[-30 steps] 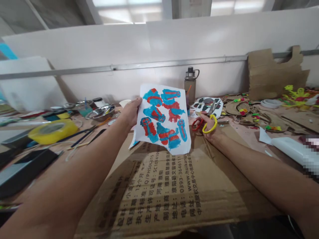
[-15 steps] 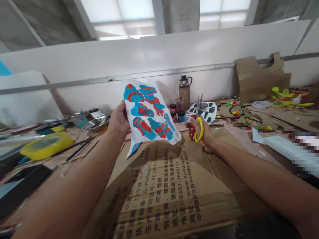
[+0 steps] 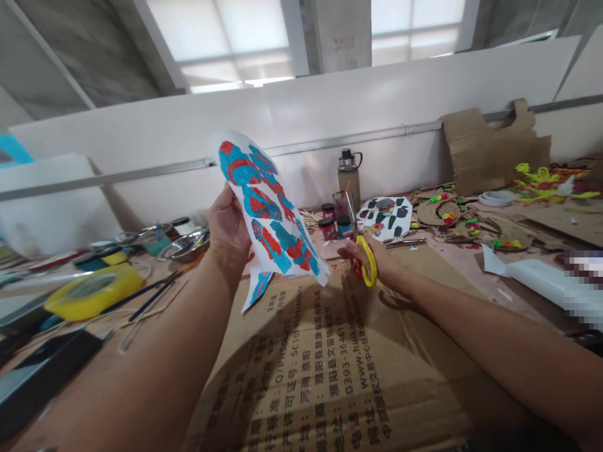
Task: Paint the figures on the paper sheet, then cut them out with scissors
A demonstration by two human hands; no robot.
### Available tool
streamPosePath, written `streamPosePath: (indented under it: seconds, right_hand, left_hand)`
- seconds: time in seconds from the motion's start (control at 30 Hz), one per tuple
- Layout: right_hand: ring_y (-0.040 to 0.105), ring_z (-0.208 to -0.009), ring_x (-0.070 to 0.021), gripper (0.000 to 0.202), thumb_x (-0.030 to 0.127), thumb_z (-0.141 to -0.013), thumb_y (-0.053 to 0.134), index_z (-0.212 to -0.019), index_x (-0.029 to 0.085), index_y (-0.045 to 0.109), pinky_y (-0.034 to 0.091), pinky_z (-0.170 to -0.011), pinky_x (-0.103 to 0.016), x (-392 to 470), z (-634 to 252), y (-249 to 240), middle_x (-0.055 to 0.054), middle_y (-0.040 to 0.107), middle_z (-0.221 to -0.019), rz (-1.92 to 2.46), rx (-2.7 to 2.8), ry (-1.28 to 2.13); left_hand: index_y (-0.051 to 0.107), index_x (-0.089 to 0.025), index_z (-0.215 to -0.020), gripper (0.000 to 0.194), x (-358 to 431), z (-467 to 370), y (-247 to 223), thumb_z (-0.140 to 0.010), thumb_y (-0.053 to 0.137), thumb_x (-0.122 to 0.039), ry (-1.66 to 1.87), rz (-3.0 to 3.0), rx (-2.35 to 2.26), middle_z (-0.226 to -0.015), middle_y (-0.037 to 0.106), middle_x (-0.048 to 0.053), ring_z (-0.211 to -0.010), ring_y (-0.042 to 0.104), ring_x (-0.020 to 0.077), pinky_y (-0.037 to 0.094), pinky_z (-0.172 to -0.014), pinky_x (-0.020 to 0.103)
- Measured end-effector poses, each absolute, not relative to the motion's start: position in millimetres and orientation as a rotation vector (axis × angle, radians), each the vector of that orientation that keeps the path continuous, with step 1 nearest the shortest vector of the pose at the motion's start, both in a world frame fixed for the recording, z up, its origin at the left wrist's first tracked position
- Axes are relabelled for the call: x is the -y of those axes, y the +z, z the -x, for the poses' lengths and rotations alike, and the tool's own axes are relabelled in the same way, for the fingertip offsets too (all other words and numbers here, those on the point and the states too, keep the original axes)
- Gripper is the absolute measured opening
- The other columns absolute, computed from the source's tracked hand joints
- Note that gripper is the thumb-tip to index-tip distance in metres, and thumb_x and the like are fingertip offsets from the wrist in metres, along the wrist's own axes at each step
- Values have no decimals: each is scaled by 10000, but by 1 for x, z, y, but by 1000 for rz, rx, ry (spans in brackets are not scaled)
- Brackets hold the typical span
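Observation:
My left hand (image 3: 229,220) grips the left edge of a white paper sheet (image 3: 269,210) painted with red and blue shapes. The sheet is held up and curves, with a small painted strip (image 3: 257,287) hanging below it. In my right hand (image 3: 372,254) are scissors (image 3: 367,260) with one yellow and one red handle, their blades pointing up. The blades are apart from the sheet, to its right. Under both hands lies a flattened cardboard piece (image 3: 311,376) with printed Chinese text.
Paint jars (image 3: 328,228) and a bottle (image 3: 347,176) stand behind the scissors, beside another painted sheet (image 3: 387,216). Left are a yellow tape roll (image 3: 92,285), brushes (image 3: 153,295) and metal bowls (image 3: 183,245). Cut cardboard (image 3: 494,150) leans at the back right.
The painted sheet has tilted and curled more, shifting slightly left with my left hand. The scissors have moved a little left and down, and their blades look closer together.

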State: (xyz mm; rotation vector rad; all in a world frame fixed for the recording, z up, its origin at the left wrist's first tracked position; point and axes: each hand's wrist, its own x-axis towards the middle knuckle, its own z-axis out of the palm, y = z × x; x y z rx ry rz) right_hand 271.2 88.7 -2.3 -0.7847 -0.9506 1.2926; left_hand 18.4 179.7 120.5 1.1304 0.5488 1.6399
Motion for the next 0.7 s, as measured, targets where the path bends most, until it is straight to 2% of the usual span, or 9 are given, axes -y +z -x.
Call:
streamPosePath:
  seconds: [0.1, 0.17, 0.3, 0.37, 0.47, 0.57, 0.7]
  right_hand:
    - [620, -419, -143, 336, 408, -829, 938, -918, 207, 683, 496, -345, -220, -86, -265, -6, -4, 753, -689, 764, 989, 1307]
    - [610, -421, -141, 333, 432, -832, 921, -892, 199, 691, 500, -368, -226, -84, -263, -6, 11, 722, -657, 741, 996, 1294]
    - [683, -575, -137, 291, 231, -763, 889, -994, 212, 713, 561, -501, -204, -80, -265, 0, 28, 752, -749, 688, 976, 1227]
    - [707, -622, -149, 375, 160, -709, 853, -1043, 225, 696, 584, -547, -218, -79, -270, 4, 22, 775, -789, 656, 986, 1215]
    - [717, -645, -159, 473, 137, -668, 834, -1090, 244, 652, 589, -576, -239, -80, -274, 6, 20, 788, -804, 627, 1023, 1233]
    - [731, -681, -166, 489, 169, -661, 866, -1079, 247, 624, 617, -643, -272, -80, -275, 3, 13, 800, -820, 648, 1057, 1277]
    - [770, -765, -219, 510, 276, -683, 903, -1106, 251, 618, 647, -688, -348, -78, -273, -1, -31, 835, -902, 703, 1060, 1365]
  left_hand:
    - [772, -279, -902, 154, -176, -28, 125, -973, 770, -416, 1619, -1119, -487, -1009, 863, 16, -1350, 704, 323, 654, -1010, 453]
    - [785, -263, -910, 192, -174, -31, 125, -1031, 702, -385, 1608, -1098, -460, -972, 866, 14, -1248, 759, 305, 662, -1010, 437]
    - [804, -190, -890, 384, -174, -23, 115, -1126, 526, -311, 1594, -1008, -471, -893, 867, 32, -918, 818, 237, 680, -929, 372]
    - [794, -173, -846, 384, -175, -15, 108, -1114, 543, -282, 1605, -938, -560, -851, 862, 38, -818, 807, 231, 687, -855, 362]
    - [790, -171, -842, 308, -178, -4, 96, -1076, 607, -252, 1650, -828, -687, -821, 857, 29, -753, 793, 227, 680, -813, 345]
    - [776, -166, -848, 318, -181, 3, 86, -1088, 593, -268, 1668, -749, -745, -778, 842, 25, -700, 777, 209, 670, -808, 332]
    - [768, -146, -845, 353, -184, 8, 74, -1102, 555, -262, 1622, -747, -743, -799, 845, 58, -701, 780, 208, 665, -835, 351]
